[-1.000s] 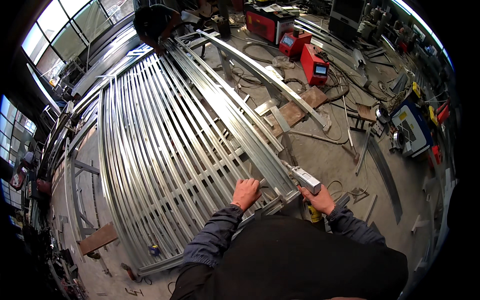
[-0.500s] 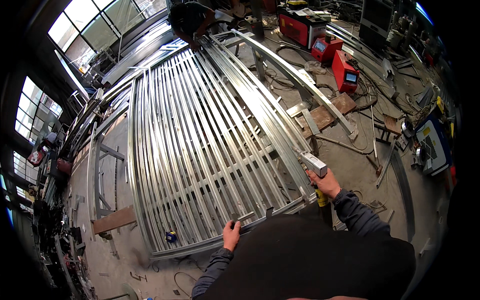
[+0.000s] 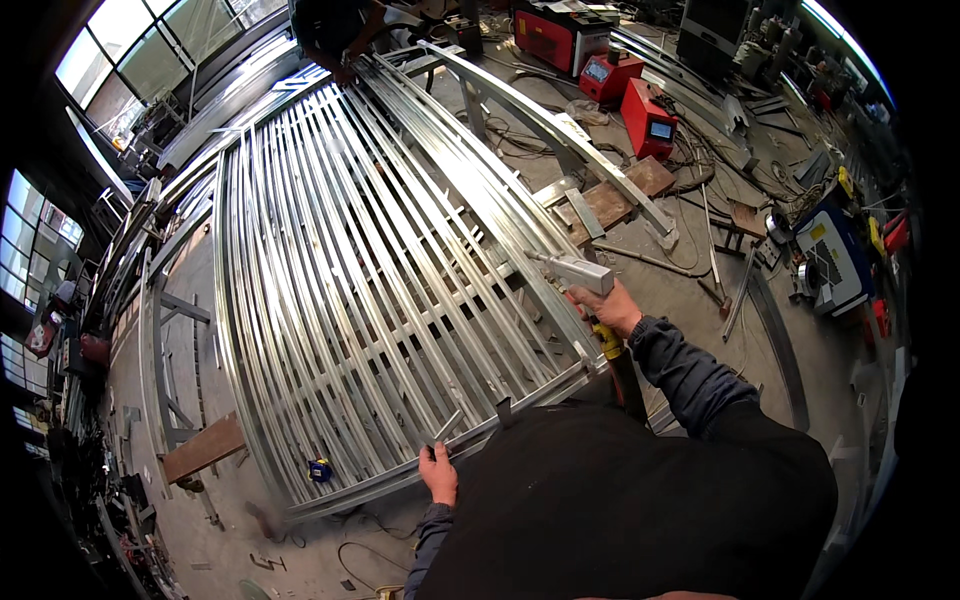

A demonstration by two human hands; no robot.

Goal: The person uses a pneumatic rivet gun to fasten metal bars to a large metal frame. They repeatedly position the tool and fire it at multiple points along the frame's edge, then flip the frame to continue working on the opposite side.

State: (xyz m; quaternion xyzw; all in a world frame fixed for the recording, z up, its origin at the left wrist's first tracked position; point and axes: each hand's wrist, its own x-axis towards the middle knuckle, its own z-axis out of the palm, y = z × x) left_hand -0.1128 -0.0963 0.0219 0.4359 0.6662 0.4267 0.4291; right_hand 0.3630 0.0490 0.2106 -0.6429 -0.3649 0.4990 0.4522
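In my right hand (image 3: pixel 613 308) is a handheld welding gun (image 3: pixel 578 271) with a pale boxy head and a yellow-and-black lower part. My fingers are wrapped round it, and its nozzle points left over the right side of a large metal grille (image 3: pixel 375 290). Thumb and fingers of my left hand (image 3: pixel 439 474) pinch a short flat metal strip (image 3: pixel 449 425) at the grille's near edge. The strip slants up to the right over the bar ends. Whether it touches the bars, I cannot tell. Close by, a small dark tab (image 3: pixel 504 409) stands on the near rail.
A blue tape measure (image 3: pixel 319 470) lies on the grille's near left corner. A person (image 3: pixel 335 28) bends over its far end. To the right are a metal trestle (image 3: pixel 560 140), red machines (image 3: pixel 648 118), cables and a blue-and-white machine (image 3: pixel 842 262). A brown board (image 3: pixel 203 448) is at left.
My view has shifted, so the scene sits farther left and higher. The welding gun has moved slightly left over the grille. The strip in my left hand is tilted more steeply.
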